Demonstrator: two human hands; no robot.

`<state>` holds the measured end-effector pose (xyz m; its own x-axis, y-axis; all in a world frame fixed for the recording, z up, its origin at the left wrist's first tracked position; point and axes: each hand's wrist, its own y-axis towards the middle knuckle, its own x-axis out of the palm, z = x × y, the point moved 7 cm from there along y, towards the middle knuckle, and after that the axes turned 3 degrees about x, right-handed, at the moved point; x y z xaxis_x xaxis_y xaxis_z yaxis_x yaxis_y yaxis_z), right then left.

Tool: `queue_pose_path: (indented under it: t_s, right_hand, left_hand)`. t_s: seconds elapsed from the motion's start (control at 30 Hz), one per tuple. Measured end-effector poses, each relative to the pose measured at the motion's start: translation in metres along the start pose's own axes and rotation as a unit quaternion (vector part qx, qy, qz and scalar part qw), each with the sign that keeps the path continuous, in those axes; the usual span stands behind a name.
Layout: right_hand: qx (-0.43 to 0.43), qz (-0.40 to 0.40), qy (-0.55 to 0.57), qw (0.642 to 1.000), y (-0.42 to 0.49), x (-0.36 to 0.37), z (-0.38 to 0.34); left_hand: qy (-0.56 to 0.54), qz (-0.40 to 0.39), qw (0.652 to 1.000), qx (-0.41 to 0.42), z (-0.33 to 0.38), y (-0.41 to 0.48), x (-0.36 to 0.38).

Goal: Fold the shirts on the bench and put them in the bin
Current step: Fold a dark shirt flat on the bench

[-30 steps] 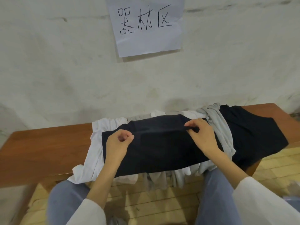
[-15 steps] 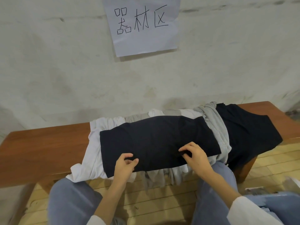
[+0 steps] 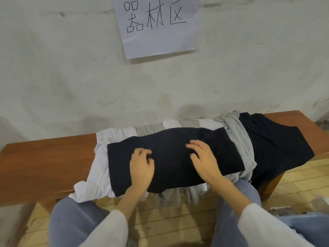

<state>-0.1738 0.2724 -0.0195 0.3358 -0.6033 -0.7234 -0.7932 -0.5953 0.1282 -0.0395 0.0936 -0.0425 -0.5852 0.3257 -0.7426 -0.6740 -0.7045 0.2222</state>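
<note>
in the middle of the frame, a dark navy shirt lies folded into a long band on top of other shirts on the wooden tabletop. the right hand rests flat on its right half, fingers spread and straight, gripping nothing. the left hand rests on its left half with fingers bent against the cloth; whether they pinch a fold i cannot tell. a white shirt spills out at the left, a grey shirt bunches at the right, and a second dark shirt lies beyond it toward the right end of the tabletop. a paper sign hangs on the wall at the top of the frame.
</note>
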Motion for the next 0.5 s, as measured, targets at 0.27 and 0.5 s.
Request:
queue_pose_path:
  t_s: [0.27, 0.5]
  right_hand:
    - [0.044, -0.114, -0.263, 0.957, 0.05, 0.081, 0.026]
    - [0.079, -0.05, 0.02, 0.995, 0.035, 0.033, 0.031]
  left_hand:
    - [0.235, -0.204, 0.95, -0.006, -0.02, 0.036, 0.069]
    - [0.221, -0.164, 0.961, -0.024, -0.074, 0.037, 0.023]
